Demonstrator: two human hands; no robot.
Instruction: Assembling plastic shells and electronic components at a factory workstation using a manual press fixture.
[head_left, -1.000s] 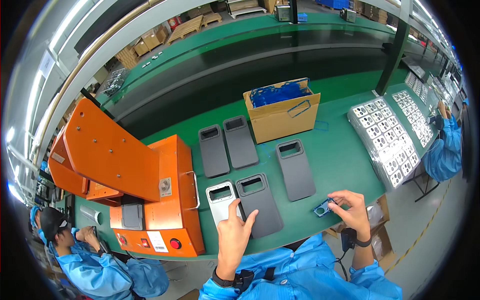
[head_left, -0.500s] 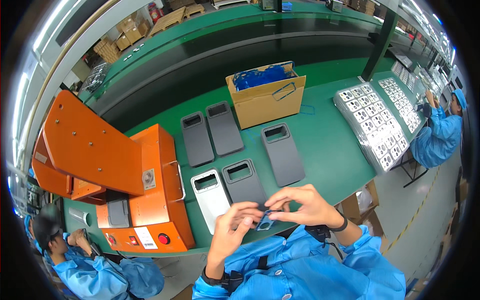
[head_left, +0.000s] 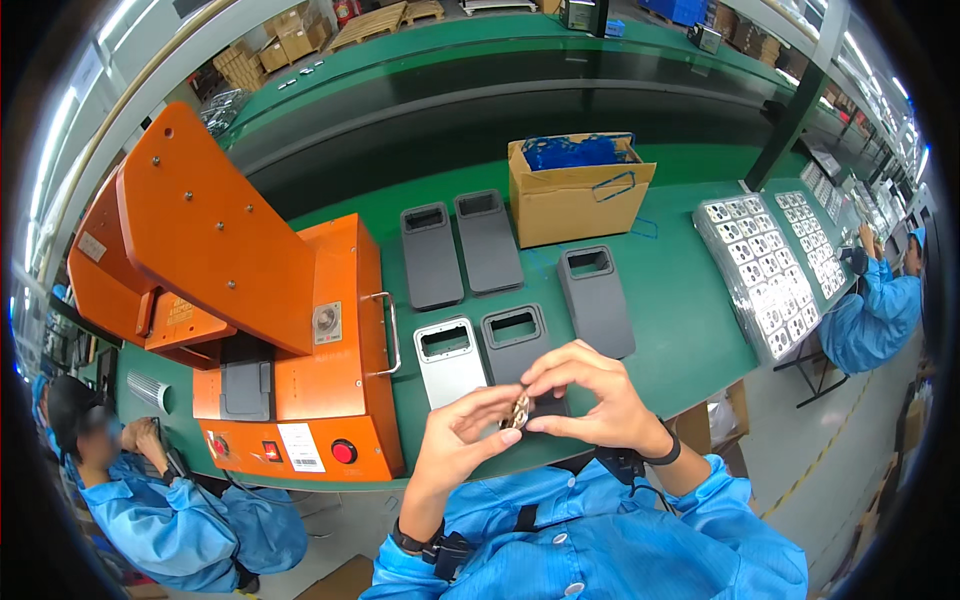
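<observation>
In front of my chest, a small plate (head_left: 517,411) with a shiny brownish, patterned face is held tilted, nearly edge-on. My left hand (head_left: 460,440) has its thumb and fingers closed around its left side. From the right, the fingertips and thumb of my right hand (head_left: 600,405) close on its other edge. Fingers hide part of the plate. Just beyond my hands lie a silver housing (head_left: 450,372) with a rectangular opening and a dark grey housing (head_left: 513,352), the latter partly covered by my right hand.
An orange press (head_left: 290,330) with a red button stands left. More grey housings (head_left: 432,260) lie across the green table (head_left: 680,300). Behind them is a cardboard box (head_left: 580,205) of blue frames. Trays of small plates (head_left: 757,275) sit right. Co-workers (head_left: 150,490) sit on both sides.
The plate has turned from a bluish face with a round hole to a brownish, shiny one. Both hands have shifted their fingers around it. The whole view has swung slightly left.
</observation>
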